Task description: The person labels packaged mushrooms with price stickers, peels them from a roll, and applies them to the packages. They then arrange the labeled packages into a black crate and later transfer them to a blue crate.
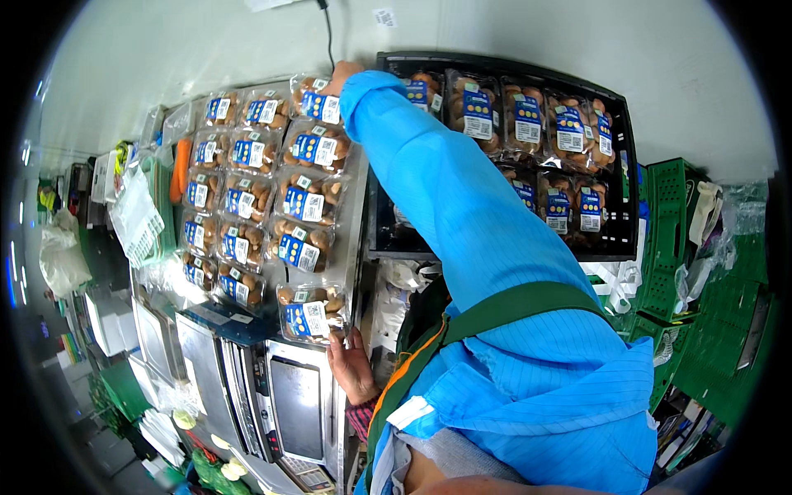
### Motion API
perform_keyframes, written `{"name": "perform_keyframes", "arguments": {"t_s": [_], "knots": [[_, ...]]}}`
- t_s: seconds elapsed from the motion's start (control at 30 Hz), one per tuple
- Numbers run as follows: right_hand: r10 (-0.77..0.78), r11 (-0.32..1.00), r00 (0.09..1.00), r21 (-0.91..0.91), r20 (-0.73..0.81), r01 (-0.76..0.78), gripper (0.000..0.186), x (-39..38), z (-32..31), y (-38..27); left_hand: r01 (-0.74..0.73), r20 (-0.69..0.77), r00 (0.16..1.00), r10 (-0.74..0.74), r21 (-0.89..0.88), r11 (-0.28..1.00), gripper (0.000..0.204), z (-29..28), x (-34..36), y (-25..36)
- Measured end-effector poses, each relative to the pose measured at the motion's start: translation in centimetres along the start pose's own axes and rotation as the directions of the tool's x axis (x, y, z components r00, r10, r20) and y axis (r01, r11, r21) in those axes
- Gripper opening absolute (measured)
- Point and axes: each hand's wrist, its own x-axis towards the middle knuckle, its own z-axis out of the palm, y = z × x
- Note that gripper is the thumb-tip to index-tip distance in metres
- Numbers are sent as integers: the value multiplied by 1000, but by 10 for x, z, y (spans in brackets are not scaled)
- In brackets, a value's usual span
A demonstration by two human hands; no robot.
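Clear-wrapped packs of brown mushrooms with blue and white labels lie in rows on a metal table. At the far end of the nearest row, my right hand (pixel 342 76) is closed at the upper corner of a mushroom pack (pixel 315 106); its fingertips are mostly hidden. My right arm, in a blue sleeve, crosses over a black crate (pixel 503 62) that holds more mushroom packs (pixel 477 111). Lower down, my left hand (pixel 351 369) is open, fingers apart, one fingertip touching the corner of another mushroom pack (pixel 311 315) at the table's near end.
Left of the rows stand an orange object (pixel 180 169) and a pale green basket (pixel 161 206). Below the table are a flat grey-topped device (pixel 297 408) and other metal-topped equipment. Green crates (pixel 667 239) with plastic wrap stand at the right. A black cable (pixel 328 37) hangs on the wall.
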Motion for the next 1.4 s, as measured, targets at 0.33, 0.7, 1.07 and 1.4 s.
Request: {"name": "perform_keyframes", "arguments": {"t_s": [0.33,0.7,1.07,1.4], "knots": [[-214,894,969,377,-120,244,77,-106,-112,-31,-224,310,935,171,143,964,38,66,11,9],[183,375,838,751,514,-543,52,-332,-111,70,-93,378,924,59,73,993,36,65,7,8],[225,924,848,172,480,-342,39,-310,-71,104,-96,402,916,10,193,977,44,74,0,0],[-138,421,850,807,508,-414,50,-366,-167,92,-295,678,639,-362,651,699,49,182,25,-34]]}}
